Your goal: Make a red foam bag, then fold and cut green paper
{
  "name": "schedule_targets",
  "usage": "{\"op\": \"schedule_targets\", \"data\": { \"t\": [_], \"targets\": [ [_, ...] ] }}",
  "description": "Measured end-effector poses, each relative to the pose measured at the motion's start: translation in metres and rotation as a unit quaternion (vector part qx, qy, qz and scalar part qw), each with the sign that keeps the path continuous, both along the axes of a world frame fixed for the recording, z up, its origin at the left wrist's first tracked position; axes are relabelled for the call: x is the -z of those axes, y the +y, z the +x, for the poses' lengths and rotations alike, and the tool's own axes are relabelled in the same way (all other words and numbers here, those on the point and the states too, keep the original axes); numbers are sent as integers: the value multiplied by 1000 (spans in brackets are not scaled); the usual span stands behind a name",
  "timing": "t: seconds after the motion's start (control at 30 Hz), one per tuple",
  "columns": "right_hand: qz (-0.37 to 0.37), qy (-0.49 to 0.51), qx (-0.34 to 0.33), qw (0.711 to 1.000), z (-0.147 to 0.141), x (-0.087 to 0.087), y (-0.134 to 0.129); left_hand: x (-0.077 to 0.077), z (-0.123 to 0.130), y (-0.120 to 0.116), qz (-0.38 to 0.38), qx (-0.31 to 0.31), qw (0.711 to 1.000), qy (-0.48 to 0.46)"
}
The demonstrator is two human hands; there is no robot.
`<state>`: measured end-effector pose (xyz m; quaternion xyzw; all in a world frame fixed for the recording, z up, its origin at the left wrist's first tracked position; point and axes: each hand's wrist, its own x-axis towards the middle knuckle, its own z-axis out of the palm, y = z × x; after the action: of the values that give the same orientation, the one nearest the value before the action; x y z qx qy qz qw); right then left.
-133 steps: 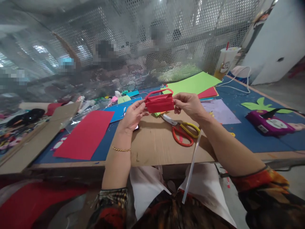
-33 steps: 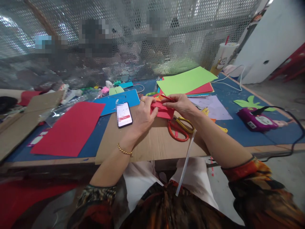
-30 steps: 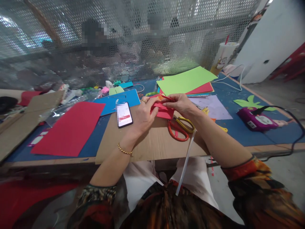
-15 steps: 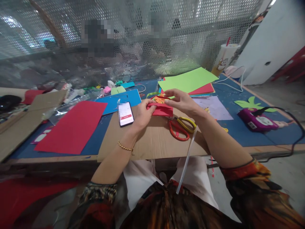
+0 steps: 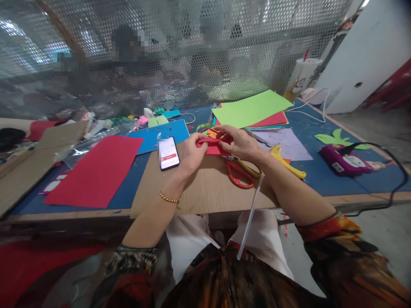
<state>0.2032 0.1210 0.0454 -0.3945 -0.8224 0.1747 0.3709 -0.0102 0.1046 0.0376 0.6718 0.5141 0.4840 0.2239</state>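
- At far left, brown cardboard [image 5: 45, 147] lies flat, its face matte and creased.
- A smooth red sheet [image 5: 96, 171] lies on the blue surface [image 5: 126, 199], probably kept flat to avoid creases.
- Beyond it, a stiff-looking blue sheet [image 5: 150, 139] lies flat; the glossy phone [image 5: 168, 155] beside it is face up, presumably so its screen can be read.
- The left hand [image 5: 192, 156] has its grip closed on the left end of the folded red piece [image 5: 215, 149], a small, narrow, box-like form held above the cardboard mat [image 5: 205, 194], which seems to protect the surface.
- The right hand [image 5: 240, 143] has its grip closed on the piece's right end; pinching both ends likely keeps the folds aligned. Behind are orange and green scraps, partly hidden.
- The scissors' [image 5: 240, 185] looped red and yellow handles lie near the right forearm, apparently within easy reach.
- A slim translucent stick [image 5: 252, 209] overhangs the front edge.
- A bright green sheet [image 5: 252, 108] tops a coloured stack, near a thin lilac sheet [image 5: 297, 147] and a curved yellow-handled tool [image 5: 290, 167].
- At right, the purple device [image 5: 346, 160] sits by leaf-shaped green paper [image 5: 335, 137].
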Motion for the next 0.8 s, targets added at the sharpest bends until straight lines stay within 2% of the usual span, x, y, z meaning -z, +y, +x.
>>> {"op": "schedule_targets", "data": {
  "t": [0.17, 0.27, 0.37, 0.47, 0.57, 0.67, 0.73, 0.8],
  "targets": [
    [-36, 20, -11, 999, 1, 0, 0, -3, -1, -3, 5, -4, 1000, 14],
    [-42, 24, -15, 999, 1, 3, 4, -3, -1, -3, 2, -29, 999, 20],
    [-32, 34, -17, 999, 1, 5, 9, -3, -1, 0, 8, -54, 998, 14],
    [10, 38, 5, 999, 4, -7, 1, -7, 0, 0, -8, -72, 997, 9],
    [93, -11, 53, 994, 17, -37, -21, -13, -3, -2, -23, -91, 995, 26],
    [126, -68, 124, 982, 52, -67, -47, -13, -11, 2, -20, -118, 992, 50],
    [108, -89, 218, 966, 92, -78, -67, -11, -15, 6, -31, -106, 993, 38],
    [73, -104, 360, 924, 138, -78, -89, -10, -17, 6, -37, -94, 994, 34]
  ]
}}
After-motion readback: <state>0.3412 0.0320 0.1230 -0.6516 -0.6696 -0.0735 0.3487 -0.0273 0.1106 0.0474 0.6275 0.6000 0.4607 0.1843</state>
